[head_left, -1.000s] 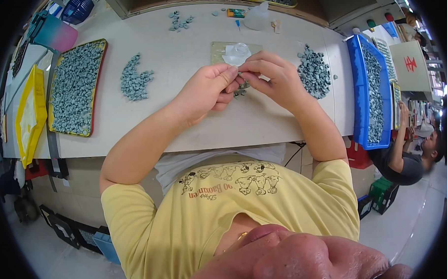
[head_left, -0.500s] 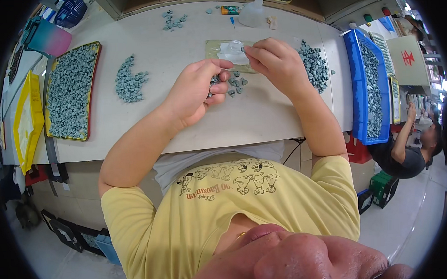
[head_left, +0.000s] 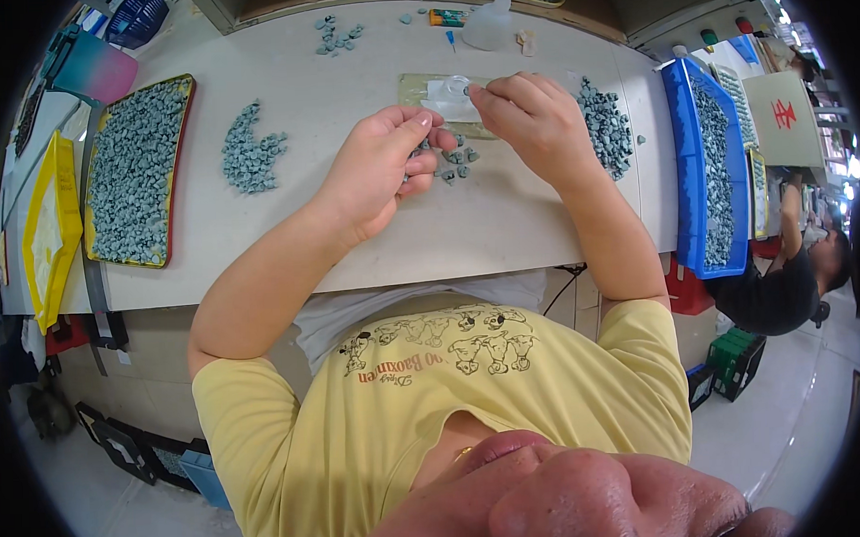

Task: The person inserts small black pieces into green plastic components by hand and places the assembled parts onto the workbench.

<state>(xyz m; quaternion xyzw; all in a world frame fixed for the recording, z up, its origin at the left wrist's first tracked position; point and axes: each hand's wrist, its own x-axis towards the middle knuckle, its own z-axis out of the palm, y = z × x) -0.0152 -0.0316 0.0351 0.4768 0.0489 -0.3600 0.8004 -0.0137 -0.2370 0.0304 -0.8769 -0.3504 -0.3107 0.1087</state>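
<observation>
your pale worktop point(head_left: 286, 226) carries a yellow-rimmed tray point(head_left: 135, 173) and a blue bin point(head_left: 711, 169) of grey parts. your left hand point(head_left: 374, 171) pinches a small grey piece, mostly hidden; your right hand point(head_left: 529, 123) pinches at the white sheet point(head_left: 448, 99), fingertips together.

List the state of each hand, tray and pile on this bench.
Left hand: pinching a small grey part.
Right hand: fingertips on the white sheet.
Yellow-rimmed tray: full of grey parts.
Blue tray: full.
Left pile: loose, untouched.
</observation>
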